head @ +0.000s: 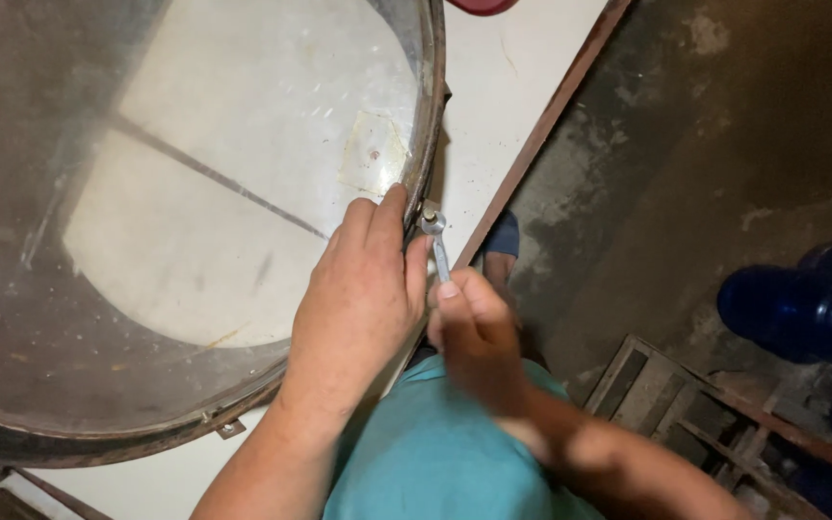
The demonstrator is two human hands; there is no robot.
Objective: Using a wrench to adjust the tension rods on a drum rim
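1. Left hand was laid on the round drum's rusty rim, fingers pressed together.
2. Small wrench was pinched by right hand fingers, set on a bolt at the rim, above the white desk.

One label: a square, pale yellowish translucent sticker on the clear round panel, just above the left hand.
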